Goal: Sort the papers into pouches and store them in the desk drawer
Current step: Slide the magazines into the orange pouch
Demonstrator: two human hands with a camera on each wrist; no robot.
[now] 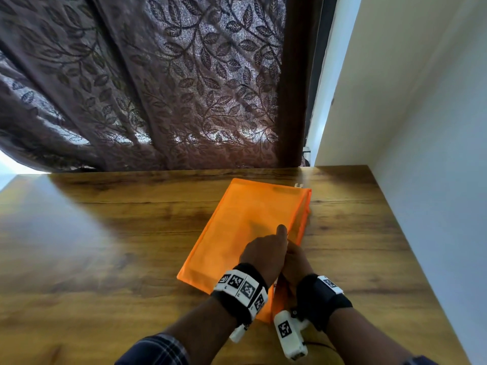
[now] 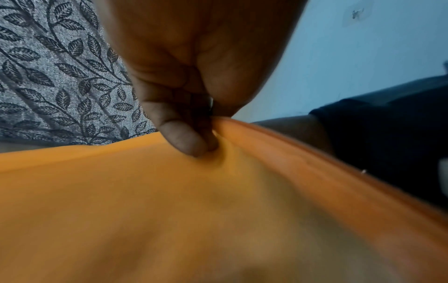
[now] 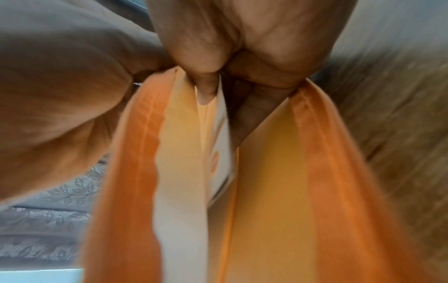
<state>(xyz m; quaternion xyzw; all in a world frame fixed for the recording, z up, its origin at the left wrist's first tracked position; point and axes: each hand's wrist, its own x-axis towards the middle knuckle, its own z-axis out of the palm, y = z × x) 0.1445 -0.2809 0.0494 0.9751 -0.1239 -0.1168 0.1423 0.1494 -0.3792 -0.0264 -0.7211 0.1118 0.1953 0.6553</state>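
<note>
Orange fabric pouch (image 1: 245, 230) lies flat on the wooden desk (image 1: 105, 233), its open edge at the right. To seat the white papers (image 3: 221, 134) cleanly, keep the mouth spread and slide them level. Left hand (image 1: 266, 252) pinches the upper lip; right hand (image 1: 296, 262) curls round the papers inside.

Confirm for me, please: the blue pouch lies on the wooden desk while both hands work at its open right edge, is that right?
Not quite: the pouch is orange, not blue, as the head view shows. It lies on the wooden desk, with the left hand and right hand at its open right edge.
</note>
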